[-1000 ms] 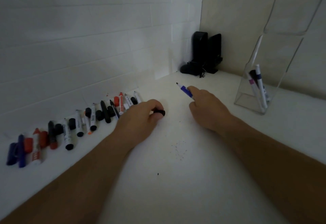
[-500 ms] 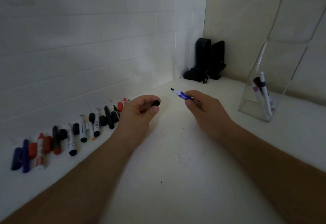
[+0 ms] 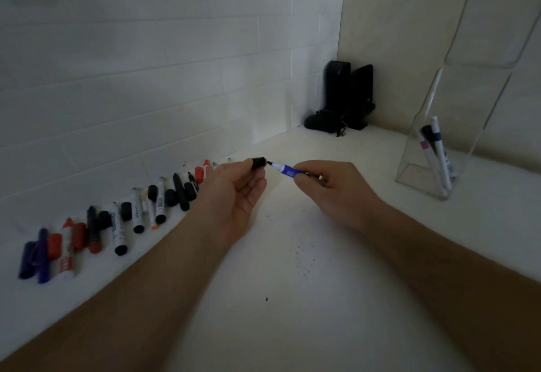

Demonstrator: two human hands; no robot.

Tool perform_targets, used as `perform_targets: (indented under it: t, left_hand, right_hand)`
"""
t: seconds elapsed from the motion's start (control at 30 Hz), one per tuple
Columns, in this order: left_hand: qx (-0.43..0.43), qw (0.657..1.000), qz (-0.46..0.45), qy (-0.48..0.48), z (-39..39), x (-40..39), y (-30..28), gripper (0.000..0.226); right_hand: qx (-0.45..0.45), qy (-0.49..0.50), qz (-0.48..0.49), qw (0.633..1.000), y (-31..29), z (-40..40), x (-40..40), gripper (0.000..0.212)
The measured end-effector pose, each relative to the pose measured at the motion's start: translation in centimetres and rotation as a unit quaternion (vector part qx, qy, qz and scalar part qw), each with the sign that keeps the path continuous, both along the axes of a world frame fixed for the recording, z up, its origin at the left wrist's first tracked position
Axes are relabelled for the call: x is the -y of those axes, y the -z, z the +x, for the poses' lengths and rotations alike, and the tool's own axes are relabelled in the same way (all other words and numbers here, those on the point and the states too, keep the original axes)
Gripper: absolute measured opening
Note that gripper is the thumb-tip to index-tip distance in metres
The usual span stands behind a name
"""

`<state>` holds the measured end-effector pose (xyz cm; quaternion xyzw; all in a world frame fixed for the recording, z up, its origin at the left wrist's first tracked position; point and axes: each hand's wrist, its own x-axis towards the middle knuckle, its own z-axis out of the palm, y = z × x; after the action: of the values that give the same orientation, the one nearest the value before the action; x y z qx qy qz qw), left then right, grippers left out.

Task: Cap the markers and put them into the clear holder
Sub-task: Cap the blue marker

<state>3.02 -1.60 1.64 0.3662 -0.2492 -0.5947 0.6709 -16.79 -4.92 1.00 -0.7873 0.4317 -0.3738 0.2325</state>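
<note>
My left hand [image 3: 234, 193] pinches a small black cap [image 3: 259, 162] between thumb and fingertips, raised above the white table. My right hand [image 3: 336, 190] holds a blue marker [image 3: 285, 169] with its dark tip pointing left, just short of the cap's mouth. A clear holder [image 3: 468, 126] stands at the right with a few capped markers [image 3: 436, 152] leaning inside. A row of loose markers and caps [image 3: 117, 219], black, red, blue and white, lies along the wall at the left.
A black device [image 3: 345, 99] stands in the far corner where the tiled wall meets the beige wall. Small dark specks [image 3: 301, 257] mark the white table [image 3: 292, 327] between my forearms.
My left hand lifted the black cap off the table and turned it toward the right. My right hand brought the blue marker's tip leftward until it nearly meets the cap.
</note>
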Motion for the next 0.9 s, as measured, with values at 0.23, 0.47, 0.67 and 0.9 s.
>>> perform_targets:
  t: [0.23,0.47,0.67,0.9]
  left_hand:
    - [-0.057,0.998,0.018,0.012,-0.1,0.1,0.2,0.018]
    - [0.282,0.955,-0.078,-0.048,-0.3,0.0,1.2,0.020]
    - [0.452,0.883,-0.097,-0.076,-0.6,-0.5,1.4,0.015]
    - [0.469,0.875,-0.105,-0.052,-0.3,-0.3,1.0,0.018]
  right_hand:
    - [-0.010,-0.003,0.000,1.000,-0.1,0.3,-0.2,0.021]
    - [-0.111,0.029,-0.057,0.992,0.1,0.3,0.5,0.026]
    - [-0.170,0.046,-0.189,0.966,0.1,0.1,1.0,0.027]
    - [-0.195,0.058,-0.186,0.961,-0.2,0.3,0.5,0.025]
